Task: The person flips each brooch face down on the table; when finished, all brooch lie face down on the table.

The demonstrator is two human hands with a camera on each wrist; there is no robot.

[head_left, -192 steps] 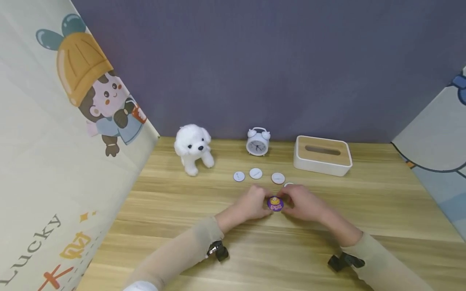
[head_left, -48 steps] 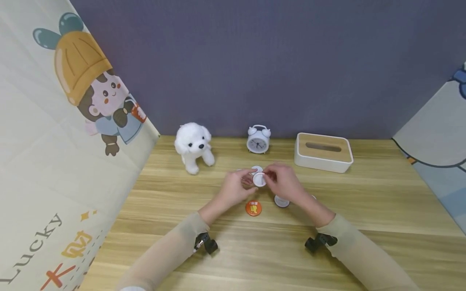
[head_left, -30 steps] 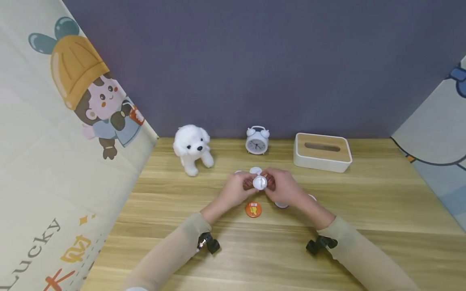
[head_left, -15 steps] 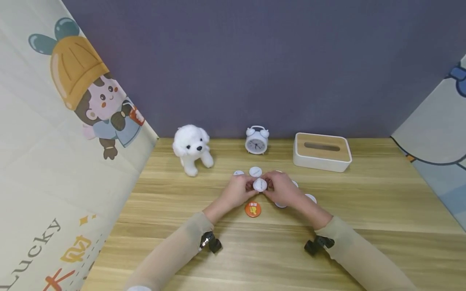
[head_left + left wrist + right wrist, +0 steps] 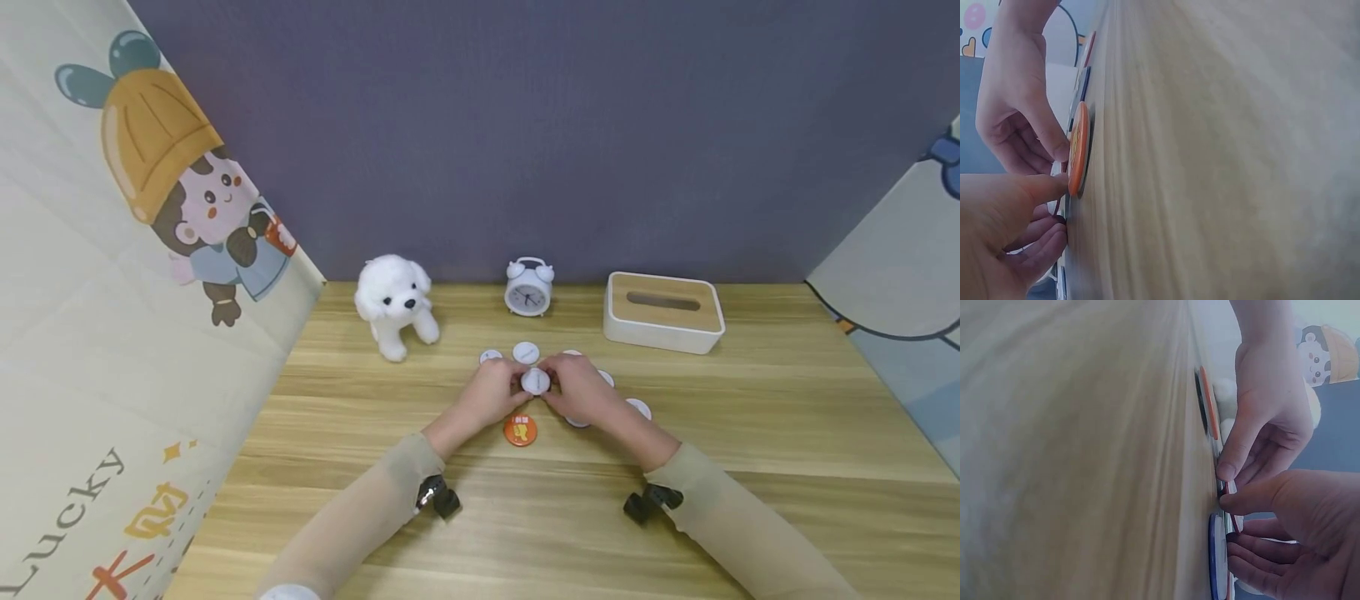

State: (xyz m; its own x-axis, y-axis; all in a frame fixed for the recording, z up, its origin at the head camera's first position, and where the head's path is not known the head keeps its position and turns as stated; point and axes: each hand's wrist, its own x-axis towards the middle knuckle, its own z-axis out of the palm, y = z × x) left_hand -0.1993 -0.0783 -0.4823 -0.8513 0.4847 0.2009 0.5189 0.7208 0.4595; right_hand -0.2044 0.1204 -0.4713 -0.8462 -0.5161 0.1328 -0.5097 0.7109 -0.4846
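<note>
Between my two hands a round button badge (image 5: 536, 382) lies low over the table, white pin side up; a red edge shows in the right wrist view. My left hand (image 5: 495, 392) pinches its left edge with thumb and fingers. On the opposite edge, my right hand (image 5: 583, 389) grips it the same way. Just in front lies an orange badge (image 5: 521, 430), picture side up. White-backed badges surround the hands: one at the left (image 5: 491, 356), another behind (image 5: 526, 352), and one with a blue rim (image 5: 1217, 556), partly covered by the right hand in the head view.
More white-backed badges (image 5: 639, 409) lie right of the hands, some partly hidden by the right arm. Along the back stand a white plush dog (image 5: 395, 304), a white alarm clock (image 5: 528, 289) and a tissue box (image 5: 663, 313) with a wooden top.
Earlier both hands held a purple badge picture side up; now they hold a white-backed one. The orange badge has appeared in front. Lately the held badge has come down slightly toward me, then stayed.
</note>
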